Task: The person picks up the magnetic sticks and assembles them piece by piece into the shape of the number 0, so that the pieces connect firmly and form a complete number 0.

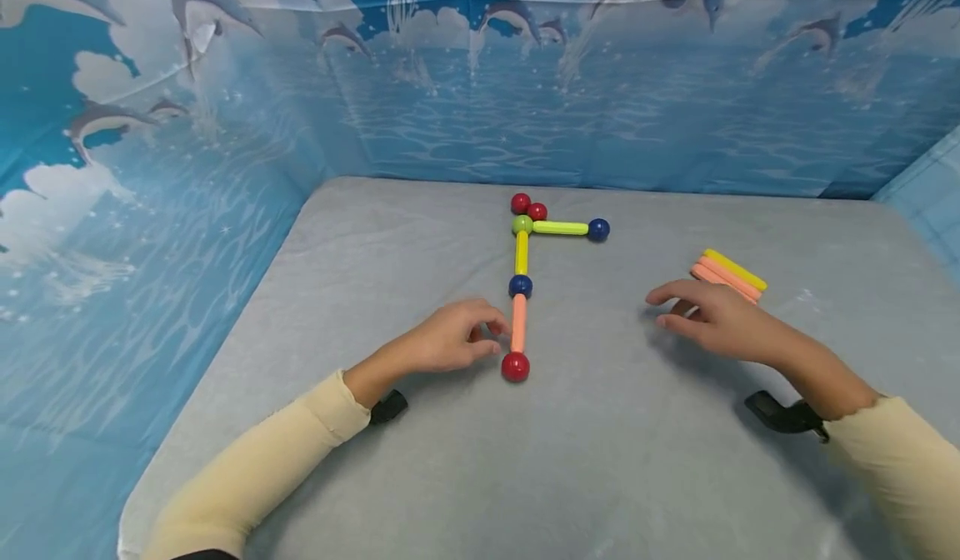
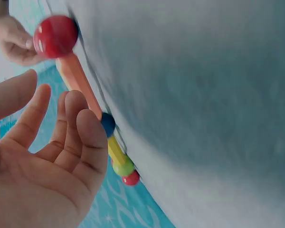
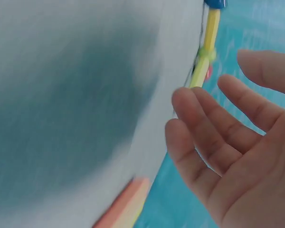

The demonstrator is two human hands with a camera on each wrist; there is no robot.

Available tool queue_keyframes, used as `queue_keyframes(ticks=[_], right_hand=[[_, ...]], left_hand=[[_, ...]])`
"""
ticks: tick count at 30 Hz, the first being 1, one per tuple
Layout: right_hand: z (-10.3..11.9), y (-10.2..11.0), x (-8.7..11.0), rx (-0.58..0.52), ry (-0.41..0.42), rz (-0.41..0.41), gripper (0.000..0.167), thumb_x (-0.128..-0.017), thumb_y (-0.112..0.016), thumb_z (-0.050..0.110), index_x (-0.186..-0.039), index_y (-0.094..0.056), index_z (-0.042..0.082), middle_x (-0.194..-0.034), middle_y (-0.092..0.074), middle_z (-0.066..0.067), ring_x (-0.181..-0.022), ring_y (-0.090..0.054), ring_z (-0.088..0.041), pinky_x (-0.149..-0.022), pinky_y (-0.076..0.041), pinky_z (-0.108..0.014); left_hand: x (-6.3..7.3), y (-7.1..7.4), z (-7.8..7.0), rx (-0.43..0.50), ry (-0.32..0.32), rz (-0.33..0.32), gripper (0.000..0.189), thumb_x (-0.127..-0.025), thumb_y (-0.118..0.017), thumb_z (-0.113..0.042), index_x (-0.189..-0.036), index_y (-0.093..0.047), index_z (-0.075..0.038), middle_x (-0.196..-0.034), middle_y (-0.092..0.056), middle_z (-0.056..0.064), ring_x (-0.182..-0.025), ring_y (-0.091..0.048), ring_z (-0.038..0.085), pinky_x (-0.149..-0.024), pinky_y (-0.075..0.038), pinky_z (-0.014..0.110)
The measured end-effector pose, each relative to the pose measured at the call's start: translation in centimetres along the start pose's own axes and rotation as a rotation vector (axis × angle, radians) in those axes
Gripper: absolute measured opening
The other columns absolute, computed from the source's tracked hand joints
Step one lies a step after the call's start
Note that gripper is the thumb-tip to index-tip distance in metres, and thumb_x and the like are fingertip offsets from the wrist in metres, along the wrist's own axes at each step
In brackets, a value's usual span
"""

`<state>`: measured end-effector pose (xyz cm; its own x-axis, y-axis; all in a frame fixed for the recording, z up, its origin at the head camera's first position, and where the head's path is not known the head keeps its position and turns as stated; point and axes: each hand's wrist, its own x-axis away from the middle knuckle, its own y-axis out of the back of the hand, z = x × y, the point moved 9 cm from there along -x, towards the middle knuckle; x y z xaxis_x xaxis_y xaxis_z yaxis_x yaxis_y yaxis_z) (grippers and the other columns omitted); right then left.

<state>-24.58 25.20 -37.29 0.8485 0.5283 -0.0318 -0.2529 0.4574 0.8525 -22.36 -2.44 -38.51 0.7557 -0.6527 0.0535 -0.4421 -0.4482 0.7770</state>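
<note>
A chain of magnetic balls and sticks lies on the grey cloth. From its near end it has a red ball (image 1: 515, 367), an orange stick (image 1: 519, 323), a blue ball (image 1: 521, 286), a yellow stick (image 1: 522, 253) and a green ball (image 1: 522, 225). A yellow-green stick (image 1: 561, 228) runs right from there to another blue ball (image 1: 598, 230). My left hand (image 1: 457, 337) hovers left of the orange stick, loosely bent and holding nothing. Farther right, my empty right hand (image 1: 716, 322) is in the air, just in front of a stick bundle.
Two loose-looking red balls (image 1: 521, 203) sit beside the green ball at the back. The bundle holds a yellow stick (image 1: 735, 269) and orange sticks (image 1: 724, 280) side by side. Blue dolphin-print curtains (image 1: 465, 110) stand along the table's back and left.
</note>
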Motion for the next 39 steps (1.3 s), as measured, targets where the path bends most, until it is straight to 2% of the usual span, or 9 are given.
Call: queue_keyframes(ticks=[5, 11, 13, 16, 18, 20, 25, 30, 39], right_hand=[[-3.0, 2.3, 1.8, 0.035, -0.083, -0.113, 0.027, -0.093, -0.068, 0.012, -0.120, -0.067, 0.007, -0.121, -0.068, -0.013, -0.087, -0.055, 0.016, -0.070, -0.052, -0.018], [-4.2, 3.1, 2.7, 0.065, -0.080, -0.187, 0.025, -0.092, -0.068, 0.008, -0.117, -0.067, 0.005, -0.116, -0.070, -0.015, -0.087, -0.046, 0.023, -0.068, -0.049, -0.016], [-4.2, 3.3, 2.5, 0.113, -0.061, -0.216, 0.025, -0.090, -0.069, 0.007, -0.115, -0.068, 0.004, -0.112, -0.071, -0.014, -0.085, -0.050, 0.017, -0.068, -0.049, -0.017], [-4.2, 3.7, 2.0, 0.193, -0.058, -0.249, 0.026, -0.088, -0.071, 0.006, -0.114, -0.069, 0.001, -0.105, -0.070, -0.015, -0.084, -0.058, -0.004, -0.065, -0.047, -0.024], [-4.4, 3.8, 1.7, 0.249, -0.068, -0.263, 0.028, -0.087, -0.072, 0.005, -0.113, -0.068, -0.002, -0.099, -0.067, -0.016, -0.082, -0.059, -0.018, -0.064, -0.047, -0.030], [-4.9, 3.9, 1.6, 0.277, -0.113, -0.251, 0.029, -0.086, -0.072, 0.005, -0.114, -0.067, -0.004, -0.097, -0.065, -0.019, -0.082, -0.059, -0.025, -0.064, -0.047, -0.036], [-6.6, 3.8, 1.2, 0.346, -0.225, -0.174, 0.032, -0.086, -0.071, 0.007, -0.115, -0.065, -0.006, -0.096, -0.061, -0.023, -0.082, -0.055, -0.030, -0.067, -0.048, -0.045], [-8.4, 3.2, 0.7, 0.419, -0.273, -0.097, 0.033, -0.085, -0.071, 0.006, -0.113, -0.065, -0.009, -0.095, -0.061, -0.025, -0.081, -0.056, -0.032, -0.070, -0.050, -0.050], [-8.3, 2.9, 0.4, 0.423, -0.263, -0.126, 0.024, -0.090, -0.064, 0.003, -0.113, -0.065, -0.003, -0.090, -0.062, -0.022, -0.080, -0.059, -0.033, -0.069, -0.050, -0.052]], left_hand=[[0.3, -1.4, -0.7, -0.029, 0.015, 0.039, 0.019, -0.091, -0.070, -0.015, -0.110, -0.069, -0.017, -0.105, -0.066, 0.001, -0.085, -0.055, 0.013, -0.074, -0.047, 0.023], [-0.1, -2.3, -1.1, -0.076, 0.038, 0.034, 0.023, -0.089, -0.074, -0.026, -0.110, -0.067, -0.020, -0.100, -0.066, -0.004, -0.080, -0.056, 0.011, -0.070, -0.045, 0.022], [-0.1, -2.4, -1.1, -0.074, 0.055, 0.036, 0.025, -0.088, -0.075, -0.026, -0.111, -0.065, -0.020, -0.098, -0.069, -0.005, -0.079, -0.057, 0.010, -0.070, -0.046, 0.022], [-0.1, -2.5, -0.9, -0.063, 0.082, 0.038, 0.027, -0.087, -0.076, -0.025, -0.111, -0.064, -0.020, -0.096, -0.072, -0.005, -0.078, -0.058, 0.007, -0.070, -0.047, 0.022], [-0.1, -2.5, -0.8, -0.051, 0.088, 0.040, 0.026, -0.088, -0.076, -0.023, -0.110, -0.063, -0.019, -0.096, -0.072, -0.005, -0.078, -0.058, 0.007, -0.071, -0.047, 0.023], [-0.1, -2.5, -0.7, -0.037, 0.092, 0.046, 0.026, -0.087, -0.076, -0.022, -0.109, -0.063, -0.018, -0.096, -0.072, -0.004, -0.079, -0.058, 0.008, -0.071, -0.047, 0.023], [-0.1, -2.8, -0.5, -0.005, 0.093, 0.073, 0.026, -0.088, -0.076, -0.019, -0.110, -0.062, -0.018, -0.097, -0.071, -0.004, -0.081, -0.058, 0.008, -0.073, -0.048, 0.023], [-0.2, -3.0, -0.4, 0.020, 0.082, 0.083, 0.026, -0.089, -0.075, -0.018, -0.111, -0.062, -0.019, -0.098, -0.071, -0.004, -0.081, -0.059, 0.008, -0.073, -0.048, 0.023], [-0.5, -3.1, -0.1, 0.103, 0.103, 0.100, 0.025, -0.089, -0.073, -0.015, -0.111, -0.062, -0.018, -0.100, -0.070, 0.000, -0.077, -0.060, 0.009, -0.069, -0.047, 0.021]])
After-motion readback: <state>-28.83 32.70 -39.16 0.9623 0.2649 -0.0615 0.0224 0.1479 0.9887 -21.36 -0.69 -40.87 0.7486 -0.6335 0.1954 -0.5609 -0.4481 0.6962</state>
